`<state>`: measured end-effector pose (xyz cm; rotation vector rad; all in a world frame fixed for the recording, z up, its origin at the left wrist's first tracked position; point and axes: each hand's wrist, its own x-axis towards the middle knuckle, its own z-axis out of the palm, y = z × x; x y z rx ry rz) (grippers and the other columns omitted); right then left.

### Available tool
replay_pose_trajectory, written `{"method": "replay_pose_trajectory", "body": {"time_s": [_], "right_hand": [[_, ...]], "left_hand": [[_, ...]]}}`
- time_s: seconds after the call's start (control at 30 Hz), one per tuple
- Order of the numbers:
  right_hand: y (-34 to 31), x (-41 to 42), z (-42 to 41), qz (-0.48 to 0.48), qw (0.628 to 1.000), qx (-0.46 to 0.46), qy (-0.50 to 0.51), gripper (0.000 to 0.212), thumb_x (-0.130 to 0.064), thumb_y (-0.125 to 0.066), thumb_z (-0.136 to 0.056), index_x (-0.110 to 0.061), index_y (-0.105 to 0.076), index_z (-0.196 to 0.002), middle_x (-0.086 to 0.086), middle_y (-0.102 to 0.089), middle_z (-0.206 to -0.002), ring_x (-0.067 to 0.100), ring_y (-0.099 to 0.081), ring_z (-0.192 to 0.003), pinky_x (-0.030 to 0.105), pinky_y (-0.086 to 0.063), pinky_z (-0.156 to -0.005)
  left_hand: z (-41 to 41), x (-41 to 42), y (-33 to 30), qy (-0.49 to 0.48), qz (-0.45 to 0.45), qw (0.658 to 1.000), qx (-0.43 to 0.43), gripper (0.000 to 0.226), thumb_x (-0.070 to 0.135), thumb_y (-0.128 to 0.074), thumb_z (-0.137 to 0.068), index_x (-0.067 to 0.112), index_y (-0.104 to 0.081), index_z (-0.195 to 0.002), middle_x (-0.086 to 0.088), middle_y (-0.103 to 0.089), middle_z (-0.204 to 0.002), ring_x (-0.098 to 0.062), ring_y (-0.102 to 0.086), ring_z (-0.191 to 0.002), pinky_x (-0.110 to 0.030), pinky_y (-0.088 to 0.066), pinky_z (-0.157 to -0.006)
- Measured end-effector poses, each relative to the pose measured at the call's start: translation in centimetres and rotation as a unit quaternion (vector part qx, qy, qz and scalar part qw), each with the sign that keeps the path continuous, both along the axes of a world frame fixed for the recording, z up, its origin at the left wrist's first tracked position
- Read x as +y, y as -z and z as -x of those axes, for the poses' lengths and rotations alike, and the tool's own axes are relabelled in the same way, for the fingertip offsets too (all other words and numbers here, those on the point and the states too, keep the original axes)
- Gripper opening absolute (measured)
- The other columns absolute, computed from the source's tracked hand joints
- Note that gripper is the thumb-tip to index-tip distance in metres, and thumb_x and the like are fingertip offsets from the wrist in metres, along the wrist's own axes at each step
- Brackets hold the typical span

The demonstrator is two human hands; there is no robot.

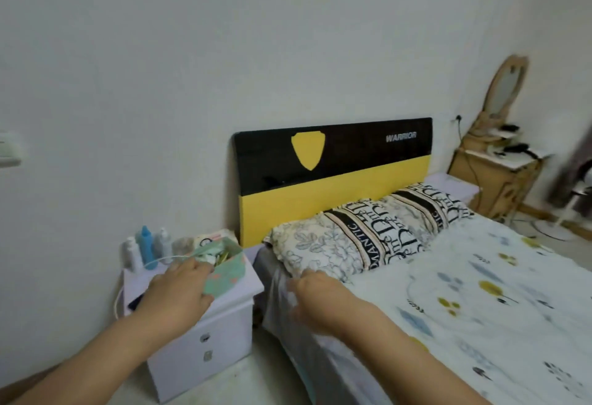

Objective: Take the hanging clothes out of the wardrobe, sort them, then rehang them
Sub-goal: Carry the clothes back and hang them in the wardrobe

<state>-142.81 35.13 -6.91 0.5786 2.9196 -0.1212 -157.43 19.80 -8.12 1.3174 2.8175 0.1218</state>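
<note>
- Left hand (pixel 179 289) reaches forward over the white nightstand (pixel 195 324), palm down, fingers loosely extended beside a green pouch (pixel 224 271); nothing visibly gripped.
- Right hand (pixel 315 295) is stretched out over the bed edge (pixel 288 324), blurred; its grip cannot be made out.
- No wardrobe or hanging clothes in view.
- Both forearms are cut off at the bottom.

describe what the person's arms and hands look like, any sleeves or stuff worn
Both arms are bare as far as the picture shows: no sleeves reach the forearms. The left hand and right hand wear no gloves, and no watch, bracelet or ring can be made out, though the right hand is motion-blurred, so small items could be missed.
</note>
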Motion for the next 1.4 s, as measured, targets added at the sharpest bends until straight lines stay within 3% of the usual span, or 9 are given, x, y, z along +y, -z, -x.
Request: {"method": "replay_pose_trajectory", "body": {"time_s": [0.37, 0.7, 1.03, 1.4], "right_hand": [[0.4, 13.6, -17.1, 0.000, 0.985, -0.029, 0.171, 0.040, -0.025, -0.047, -0.095, -0.006, -0.046, -0.130, 0.019, -0.045, -0.127, 0.036, -0.043, -0.117, 0.044, -0.041, -0.095], [1.9, 21.1, -27.9, 0.039, 0.933, -0.029, 0.357, 0.040, -0.023, -0.044, -0.096, -0.008, -0.043, -0.134, 0.017, -0.042, -0.132, 0.034, -0.039, -0.123, 0.042, -0.038, -0.099], [3.4, 23.7, -37.1, 0.070, 0.825, -0.032, 0.560, 0.040, -0.023, -0.042, -0.097, -0.008, -0.041, -0.135, 0.016, -0.041, -0.134, 0.034, -0.038, -0.124, 0.042, -0.037, -0.100], [5.0, 19.2, -52.6, 0.110, 0.697, -0.034, 0.707, 0.041, -0.022, -0.042, -0.098, -0.009, -0.039, -0.137, 0.015, -0.038, -0.138, 0.032, -0.037, -0.126, 0.040, -0.038, -0.101]], "left_hand": [[-12.5, 18.9, 1.6, 0.166, -0.002, 0.986, -0.021, 0.049, 0.037, -0.043, -0.095, 0.026, -0.029, -0.141, 0.004, -0.036, -0.140, -0.016, -0.037, -0.128, -0.029, -0.038, -0.100], [-20.6, 33.1, 1.9, 0.338, 0.013, 0.941, -0.019, 0.049, 0.039, -0.041, -0.096, 0.026, -0.027, -0.142, 0.005, -0.032, -0.143, -0.016, -0.035, -0.130, -0.029, -0.036, -0.102], [-29.5, 45.5, 2.8, 0.532, 0.052, 0.845, -0.018, 0.046, 0.040, -0.040, -0.096, 0.029, -0.029, -0.139, 0.006, -0.035, -0.140, -0.015, -0.037, -0.127, -0.027, -0.037, -0.100], [-47.8, 48.3, 4.7, 0.676, 0.081, 0.731, -0.039, 0.047, 0.039, -0.040, -0.096, 0.029, -0.029, -0.140, 0.008, -0.035, -0.140, -0.014, -0.036, -0.129, -0.027, -0.035, -0.101]]}}
